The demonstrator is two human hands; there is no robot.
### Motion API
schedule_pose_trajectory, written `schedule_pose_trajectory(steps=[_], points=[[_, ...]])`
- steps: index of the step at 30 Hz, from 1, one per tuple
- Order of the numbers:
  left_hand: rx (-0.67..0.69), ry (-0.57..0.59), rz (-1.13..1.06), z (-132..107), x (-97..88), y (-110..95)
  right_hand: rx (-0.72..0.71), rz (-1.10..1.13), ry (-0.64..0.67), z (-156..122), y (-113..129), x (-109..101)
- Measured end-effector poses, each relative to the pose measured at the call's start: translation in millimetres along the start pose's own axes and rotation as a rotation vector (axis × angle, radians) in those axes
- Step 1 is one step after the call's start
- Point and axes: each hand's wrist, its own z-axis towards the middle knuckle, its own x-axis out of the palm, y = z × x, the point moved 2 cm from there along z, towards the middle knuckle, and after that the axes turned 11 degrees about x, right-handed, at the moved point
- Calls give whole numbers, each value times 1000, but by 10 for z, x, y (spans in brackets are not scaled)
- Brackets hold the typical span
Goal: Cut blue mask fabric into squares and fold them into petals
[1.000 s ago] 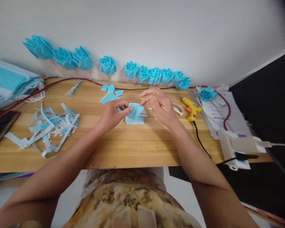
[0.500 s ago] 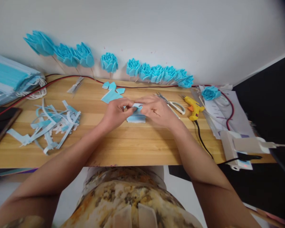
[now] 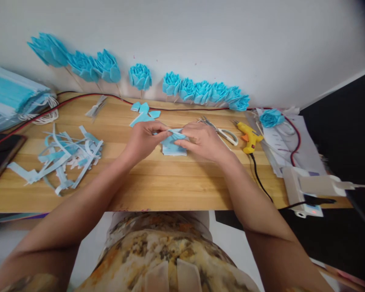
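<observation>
Blue fabric square [image 3: 174,137], thin and cut from a face mask, sits pinched between your two hands just above the small stack of matching blue squares [image 3: 174,149] at the middle of the wooden bench [image 3: 158,186]. Working from the left: the heap of cut blue and white mask strips [image 3: 61,158] lies well apart, so it cannot snag the fold. Your left hand [image 3: 144,140] is closed on the square's left edge, thumb and forefinger together. Your right hand [image 3: 200,140] is closed on the right edge, fingers curled over it. Keep both pinches near the corners, hold the piece taut and bring the edges level before you press the crease, or the fold may run crooked. Keep it lifted off the stack so you don't drag the top sheet along. Further right, the white-handled scissors [image 3: 223,134] and yellow glue gun [image 3: 248,136] lie near your right wrist; mind the nozzle.
</observation>
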Motion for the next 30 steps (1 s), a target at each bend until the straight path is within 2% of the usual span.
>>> schedule_pose_trajectory(steps=[4,8,11,15,17,23,26,30], points=[[-141,7,-96,-12,13,9,15,-25,48,6,11,12],[-155,-12,-136,-6,33,13,49,-13,40,13,16,41],[-145,-40,-177,-4,38,4,118,57,-14,6,11,62],[-164,-95,-286,-7,41,-9,249,260,-147,-1,-5,71],[-170,-129,-337,-9,43,-7,300,383,-173,8,-20,83],[-158,-179,-410,-17,53,14,433,782,-109,55,-85,186],[-148,-170,-437,-25,78,17,438,857,-85,57,-56,230],[-163,-183,-537,-47,150,66,416,777,-268,35,21,221]])
